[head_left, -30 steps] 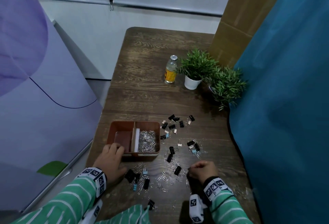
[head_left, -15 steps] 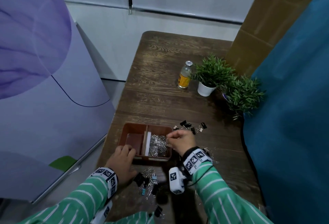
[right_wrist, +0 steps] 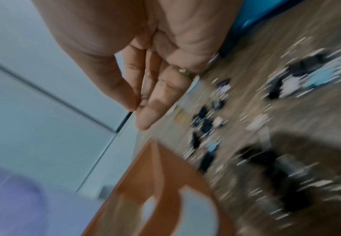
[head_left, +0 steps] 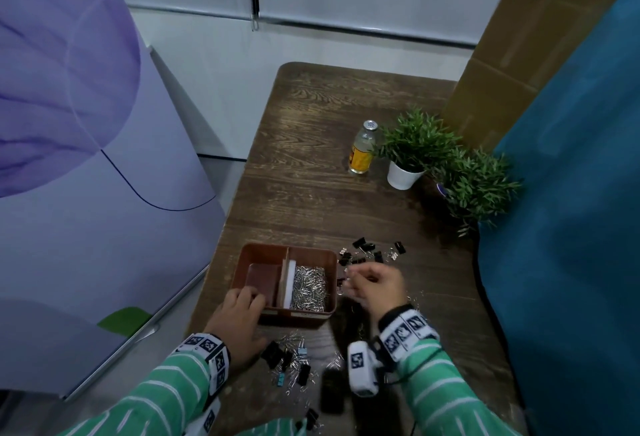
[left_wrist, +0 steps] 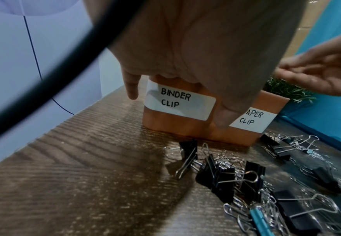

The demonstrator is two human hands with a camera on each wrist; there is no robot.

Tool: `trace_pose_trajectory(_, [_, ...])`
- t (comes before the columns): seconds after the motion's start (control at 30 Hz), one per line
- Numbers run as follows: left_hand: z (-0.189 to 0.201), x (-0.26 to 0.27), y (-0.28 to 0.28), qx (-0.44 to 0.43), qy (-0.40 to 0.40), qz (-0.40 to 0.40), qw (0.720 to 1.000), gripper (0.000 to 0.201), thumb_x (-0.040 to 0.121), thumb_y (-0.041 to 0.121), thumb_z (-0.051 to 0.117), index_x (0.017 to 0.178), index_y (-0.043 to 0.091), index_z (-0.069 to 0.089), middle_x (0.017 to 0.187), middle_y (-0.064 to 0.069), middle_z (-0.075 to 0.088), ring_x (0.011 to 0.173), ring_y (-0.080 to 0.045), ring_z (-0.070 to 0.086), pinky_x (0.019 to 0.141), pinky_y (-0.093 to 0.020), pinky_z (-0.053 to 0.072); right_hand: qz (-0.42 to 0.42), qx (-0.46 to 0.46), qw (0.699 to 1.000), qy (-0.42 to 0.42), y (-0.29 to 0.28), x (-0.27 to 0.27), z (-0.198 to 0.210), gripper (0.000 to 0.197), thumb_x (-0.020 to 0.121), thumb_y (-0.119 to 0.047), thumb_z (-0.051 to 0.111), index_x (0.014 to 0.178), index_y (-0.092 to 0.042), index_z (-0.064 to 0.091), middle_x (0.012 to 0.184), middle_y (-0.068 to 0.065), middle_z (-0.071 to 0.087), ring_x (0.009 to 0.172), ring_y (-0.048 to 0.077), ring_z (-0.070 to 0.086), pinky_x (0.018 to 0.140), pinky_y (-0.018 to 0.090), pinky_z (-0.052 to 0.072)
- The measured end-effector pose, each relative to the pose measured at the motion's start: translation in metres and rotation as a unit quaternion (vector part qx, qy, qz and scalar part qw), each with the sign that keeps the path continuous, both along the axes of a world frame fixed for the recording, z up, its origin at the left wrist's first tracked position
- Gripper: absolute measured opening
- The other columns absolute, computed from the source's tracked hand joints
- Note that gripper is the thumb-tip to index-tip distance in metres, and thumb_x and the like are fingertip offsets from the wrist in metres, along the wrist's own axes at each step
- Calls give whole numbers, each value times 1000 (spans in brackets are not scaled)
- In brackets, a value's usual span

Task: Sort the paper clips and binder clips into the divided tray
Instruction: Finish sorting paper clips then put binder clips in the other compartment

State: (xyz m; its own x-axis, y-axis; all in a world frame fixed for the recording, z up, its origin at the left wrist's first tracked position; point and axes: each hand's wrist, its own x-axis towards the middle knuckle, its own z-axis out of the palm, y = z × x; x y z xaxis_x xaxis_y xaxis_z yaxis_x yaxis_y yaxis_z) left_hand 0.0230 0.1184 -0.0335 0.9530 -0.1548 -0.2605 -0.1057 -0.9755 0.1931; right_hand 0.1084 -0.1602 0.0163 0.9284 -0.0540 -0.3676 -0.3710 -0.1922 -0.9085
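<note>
A brown divided tray (head_left: 304, 250) stands on the wooden table, labelled BINDER CLIP and PAPER CLIP on its near wall (left_wrist: 175, 127). Its right compartment holds a heap of silver paper clips (head_left: 310, 288); the left one looks bare. My left hand (head_left: 242, 311) grips the tray's near left rim, fingers over the edge and thumb (left_wrist: 224, 115) on the front wall. My right hand (head_left: 374, 285) hovers just right of the tray with loose fingers (right_wrist: 145, 118) and nothing visible in it. Black binder clips (head_left: 367, 248) lie behind it, and more clips (left_wrist: 222, 177) in front of the tray.
A small bottle (head_left: 362, 151) and two potted plants (head_left: 412, 148) (head_left: 478, 186) stand at the table's far right. A blue curtain (head_left: 571, 210) closes the right side. A lilac panel (head_left: 86, 176) stands beyond the table's left edge.
My right hand rose from the near clip pile to the paper clip compartment, then drew back to the right of the tray with loosened fingers. The left hand stayed on the tray.
</note>
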Motion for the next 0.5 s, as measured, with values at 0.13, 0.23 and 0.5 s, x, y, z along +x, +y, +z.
trace_pose_trajectory(0.13, [-3,-1,2,-13,-20,-17,1000,72,62,66,43,118,22,54,125,-3,50,113,-29,45,93,-45,50,27,-231,972,42,-76,-45,-20,9,85,-18,78,86,-26,74,76,-13,70,72,5,67,74,22,58])
trace_pose_trajectory(0.23, [-6,-3,4,-16,-13,-14,1000,66,62,64,48,112,23,54,121,-4,51,108,-30,47,86,-47,54,176,-365,907,118,-114,-91,-46,32,77,-41,79,106,-32,69,89,-15,64,83,4,63,78,15,46])
trace_pose_trajectory(0.5, [1,3,-1,13,24,-6,1000,60,77,49,63,126,21,43,132,-4,40,119,-28,35,98,-39,44,153,-400,898,99,-118,-149,-93,57,53,-67,70,97,-31,73,91,-11,67,82,9,66,82,24,55])
